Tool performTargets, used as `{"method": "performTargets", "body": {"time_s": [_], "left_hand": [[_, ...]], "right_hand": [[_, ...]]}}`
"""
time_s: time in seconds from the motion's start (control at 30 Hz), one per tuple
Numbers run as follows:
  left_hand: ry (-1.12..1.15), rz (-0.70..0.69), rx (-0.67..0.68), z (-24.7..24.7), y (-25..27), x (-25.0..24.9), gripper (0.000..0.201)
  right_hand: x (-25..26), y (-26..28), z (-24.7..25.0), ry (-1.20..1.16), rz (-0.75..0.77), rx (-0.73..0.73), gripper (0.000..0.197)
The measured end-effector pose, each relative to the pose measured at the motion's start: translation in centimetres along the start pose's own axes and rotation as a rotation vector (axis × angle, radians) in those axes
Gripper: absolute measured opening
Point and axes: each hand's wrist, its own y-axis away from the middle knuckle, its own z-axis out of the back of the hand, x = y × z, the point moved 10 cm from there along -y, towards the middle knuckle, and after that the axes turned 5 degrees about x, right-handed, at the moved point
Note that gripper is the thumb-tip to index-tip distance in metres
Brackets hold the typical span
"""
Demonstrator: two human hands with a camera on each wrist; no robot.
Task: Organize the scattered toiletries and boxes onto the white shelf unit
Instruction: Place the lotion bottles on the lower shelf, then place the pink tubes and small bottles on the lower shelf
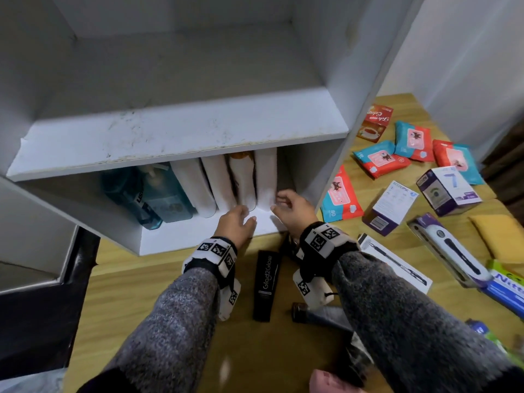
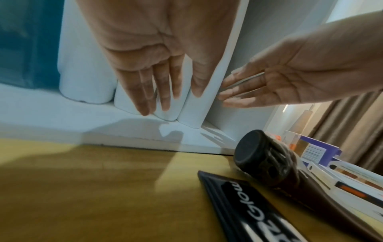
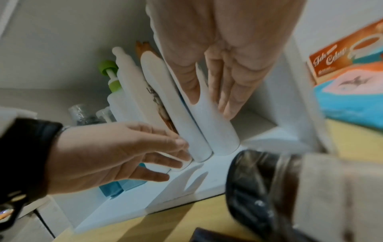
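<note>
The white shelf unit [image 1: 181,137] stands on the wooden table. Its lower compartment holds blue bottles [image 1: 158,194] on the left and several white bottles standing side by side. My left hand [image 1: 241,219] lays straight fingers [image 2: 157,98] against the fronts of the middle white bottles. My right hand [image 1: 286,204] is at the rightmost white bottle [image 3: 217,134], with straight fingers [image 3: 225,101] flat along its right side and the thumb on its left. Neither hand is curled round anything. A green pump bottle [image 3: 113,81] stands further back.
A black Glad2Glow box [image 1: 266,285] and a dark tube [image 2: 253,147] lie on the table just before the shelf. To the right lie wipe packs [image 1: 380,158], a tea box [image 1: 374,123], white-and-purple boxes [image 1: 448,191], a yellow sponge [image 1: 499,236] and a toothpaste box [image 1: 507,285].
</note>
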Motion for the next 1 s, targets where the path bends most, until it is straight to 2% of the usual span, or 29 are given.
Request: {"method": "performTargets", "body": {"time_s": [0.13,0.33,0.5,0.73,0.87,1.0], "left_hand": [[-0.050,-0.072,0.027,0.4,1.4,-1.9,0.025],[-0.075,-0.336,0.125,-1.4,6.2,-7.7,0.014],[-0.181,-0.535,0.266,-5.7,13.0,-11.0,0.017],[-0.267,-0.624,0.540,-14.1,22.2,-9.4,0.016],[-0.407,-0.709,0.602,-18.2,26.0,-8.7,0.021],[-0.540,-0.757,0.599,-21.9,27.5,-8.7,0.029]], "right_hand": [[1.2,3.4,2.6,0.010,0.066,0.023,0.028],[-0.4,11.5,8.5,0.067,0.035,-0.155,0.016],[-5.2,20.8,11.5,0.030,-0.107,-0.328,0.007],[-14.8,32.4,11.4,0.032,-0.350,-0.480,0.008],[-19.8,35.5,11.5,0.108,-0.467,-0.502,0.020],[-22.8,35.8,12.2,0.336,-0.511,-0.462,0.029]]}}
